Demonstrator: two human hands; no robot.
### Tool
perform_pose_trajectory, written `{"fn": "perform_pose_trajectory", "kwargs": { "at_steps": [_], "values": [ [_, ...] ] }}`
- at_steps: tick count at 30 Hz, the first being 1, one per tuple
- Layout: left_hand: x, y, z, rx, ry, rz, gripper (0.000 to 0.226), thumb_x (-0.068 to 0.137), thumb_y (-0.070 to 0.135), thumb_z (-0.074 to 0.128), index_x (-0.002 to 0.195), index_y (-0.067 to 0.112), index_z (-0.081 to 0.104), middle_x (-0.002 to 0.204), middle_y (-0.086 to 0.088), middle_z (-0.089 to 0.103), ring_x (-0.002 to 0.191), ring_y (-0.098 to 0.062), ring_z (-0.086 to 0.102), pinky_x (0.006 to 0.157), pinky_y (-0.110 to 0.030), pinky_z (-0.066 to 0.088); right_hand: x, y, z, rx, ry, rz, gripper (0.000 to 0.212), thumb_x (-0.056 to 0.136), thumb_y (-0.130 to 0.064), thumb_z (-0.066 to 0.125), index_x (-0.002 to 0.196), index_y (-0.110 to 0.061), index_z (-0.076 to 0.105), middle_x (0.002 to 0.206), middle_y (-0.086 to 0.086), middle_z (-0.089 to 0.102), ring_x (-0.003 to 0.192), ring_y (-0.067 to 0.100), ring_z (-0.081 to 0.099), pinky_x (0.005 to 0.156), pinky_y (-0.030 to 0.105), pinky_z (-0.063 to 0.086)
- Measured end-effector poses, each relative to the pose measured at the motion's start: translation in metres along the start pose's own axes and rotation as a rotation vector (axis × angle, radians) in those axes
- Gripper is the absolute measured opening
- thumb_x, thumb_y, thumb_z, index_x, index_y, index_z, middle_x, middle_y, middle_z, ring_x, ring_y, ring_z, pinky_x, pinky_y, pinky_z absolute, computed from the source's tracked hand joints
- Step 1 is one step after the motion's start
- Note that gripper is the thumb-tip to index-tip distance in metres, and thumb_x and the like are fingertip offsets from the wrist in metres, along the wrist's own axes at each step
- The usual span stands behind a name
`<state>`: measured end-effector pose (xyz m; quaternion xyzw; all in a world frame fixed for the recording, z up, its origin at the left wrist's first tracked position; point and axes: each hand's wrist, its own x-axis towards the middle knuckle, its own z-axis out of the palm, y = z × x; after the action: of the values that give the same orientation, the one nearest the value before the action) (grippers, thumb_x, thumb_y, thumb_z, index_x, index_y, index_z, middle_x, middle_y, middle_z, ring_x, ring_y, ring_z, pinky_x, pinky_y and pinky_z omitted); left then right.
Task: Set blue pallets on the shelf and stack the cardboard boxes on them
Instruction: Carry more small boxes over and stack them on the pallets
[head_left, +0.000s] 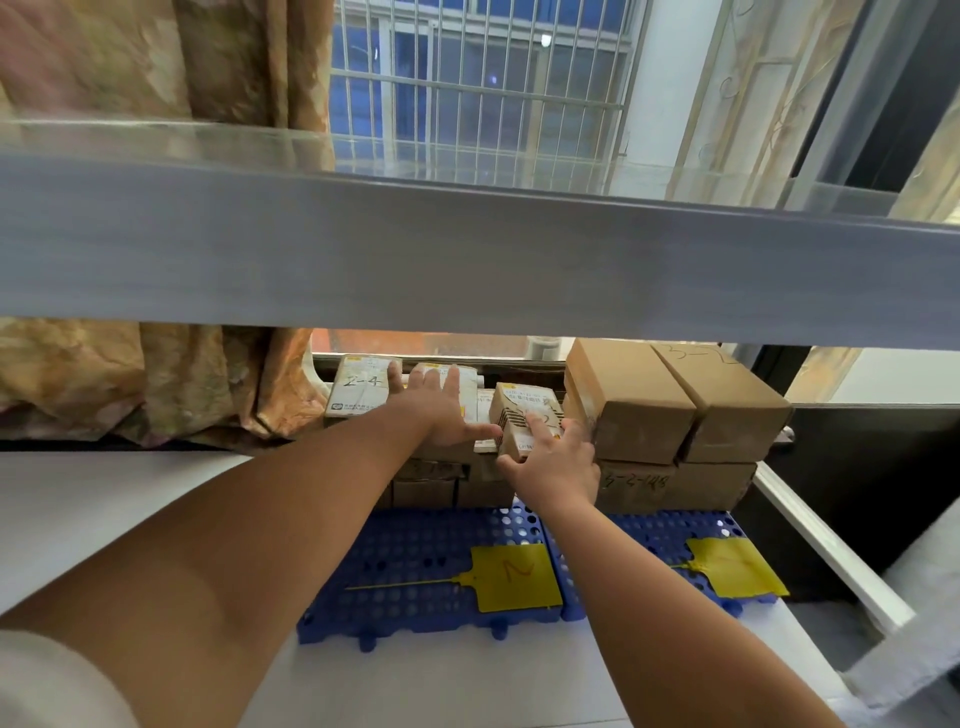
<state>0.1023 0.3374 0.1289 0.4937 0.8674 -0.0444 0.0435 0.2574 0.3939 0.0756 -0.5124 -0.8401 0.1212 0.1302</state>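
Two blue perforated pallets lie side by side on the white shelf: the left pallet and the right pallet. Each carries a yellow tag. Cardboard boxes are stacked at their back. My left hand lies flat with straight fingers on the boxes at the back of the left pallet, beside the box marked 2-4. My right hand grips a small labelled box on top of the stack, next to the bigger brown boxes.
A grey upper shelf beam crosses the view just above the boxes. A patterned curtain hangs at the left, a barred window behind. The shelf's white frame rail runs along the right.
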Motion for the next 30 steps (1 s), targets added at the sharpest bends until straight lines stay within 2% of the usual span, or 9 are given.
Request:
{"fn": "perform_pose_trajectory", "kwargs": {
  "at_steps": [3,7,9,12,15,17,20,26,30],
  "values": [
    [0.000,-0.014,-0.006,-0.145,0.116,-0.062,0.092,0.083,0.079,0.024,0.154,0.022,0.009,0.161,-0.014,0.010,0.148,-0.035,0.005,0.114,-0.060,-0.004,0.000,-0.003,-0.001,-0.030,-0.003,-0.009,0.071,0.086,-0.060,0.048,0.147,-0.036,0.021,0.151,0.013,0.020,0.137,0.038,0.026,0.108,0.053,0.032],
    [0.011,-0.037,-0.012,-0.380,0.170,-0.365,0.062,0.098,0.056,0.025,0.146,0.018,0.034,0.152,-0.019,0.026,0.138,-0.041,0.027,0.114,-0.060,0.017,-0.001,-0.009,-0.001,-0.064,-0.009,-0.012,0.072,0.086,-0.060,0.048,0.147,-0.037,0.019,0.152,0.011,0.017,0.137,0.039,0.024,0.108,0.054,0.031],
    [0.019,-0.053,-0.008,-0.340,0.095,-0.403,0.052,0.098,0.040,0.031,0.142,0.014,0.040,0.148,-0.019,0.033,0.134,-0.040,0.033,0.111,-0.055,0.027,-0.002,-0.011,-0.002,-0.038,0.007,-0.005,0.072,0.086,-0.059,0.049,0.147,-0.036,0.020,0.152,0.011,0.017,0.138,0.039,0.024,0.108,0.054,0.030],
    [0.020,-0.067,0.002,-0.264,0.056,-0.348,0.042,0.093,0.023,0.036,0.130,0.009,0.053,0.141,-0.017,0.044,0.128,-0.036,0.043,0.106,-0.045,0.037,-0.006,-0.018,-0.004,0.042,0.071,-0.005,0.072,0.086,-0.058,0.051,0.146,-0.034,0.020,0.152,0.011,0.016,0.137,0.036,0.024,0.107,0.051,0.031],
    [0.014,-0.068,0.005,-0.234,0.079,-0.298,0.040,0.091,0.019,0.041,0.127,0.011,0.055,0.138,-0.018,0.045,0.124,-0.034,0.046,0.098,-0.040,0.038,-0.010,-0.029,-0.004,0.086,0.137,-0.041,0.069,0.088,-0.057,0.048,0.147,-0.036,0.018,0.152,0.011,0.012,0.135,0.035,0.027,0.106,0.048,0.031],
    [0.013,-0.073,0.007,-0.221,0.063,-0.256,0.036,0.091,0.018,0.043,0.121,0.010,0.059,0.131,-0.016,0.052,0.118,-0.031,0.050,0.092,-0.038,0.042,-0.010,-0.037,-0.003,0.122,0.175,-0.070,0.067,0.089,-0.060,0.044,0.148,-0.039,0.019,0.152,0.010,0.009,0.133,0.035,0.029,0.105,0.047,0.034],
    [0.012,-0.084,0.007,-0.280,0.037,-0.222,0.034,0.093,0.022,0.040,0.116,0.009,0.060,0.127,-0.014,0.056,0.119,-0.030,0.049,0.094,-0.039,0.046,-0.007,-0.044,-0.001,0.131,0.162,-0.079,0.073,0.085,-0.070,0.042,0.148,-0.040,0.019,0.152,0.010,0.006,0.133,0.035,0.029,0.104,0.047,0.036],
    [0.005,-0.090,0.014,-0.334,0.051,-0.174,0.046,0.100,0.032,0.032,0.142,0.019,0.045,0.151,-0.019,0.028,0.135,-0.031,0.036,0.107,-0.040,0.036,0.004,-0.052,-0.006,0.075,0.100,-0.063,0.085,0.078,-0.074,0.051,0.148,-0.036,0.021,0.153,0.012,0.006,0.135,0.036,0.027,0.106,0.046,0.033],
    [0.007,-0.092,0.016,-0.342,0.062,-0.150,0.046,0.099,0.035,0.033,0.140,0.019,0.047,0.148,-0.018,0.030,0.130,-0.031,0.042,0.104,-0.039,0.038,0.013,-0.056,-0.005,0.011,0.092,-0.082,0.087,0.076,-0.072,0.057,0.147,-0.036,0.021,0.152,0.012,0.006,0.134,0.037,0.027,0.106,0.048,0.033]
  ]
}}
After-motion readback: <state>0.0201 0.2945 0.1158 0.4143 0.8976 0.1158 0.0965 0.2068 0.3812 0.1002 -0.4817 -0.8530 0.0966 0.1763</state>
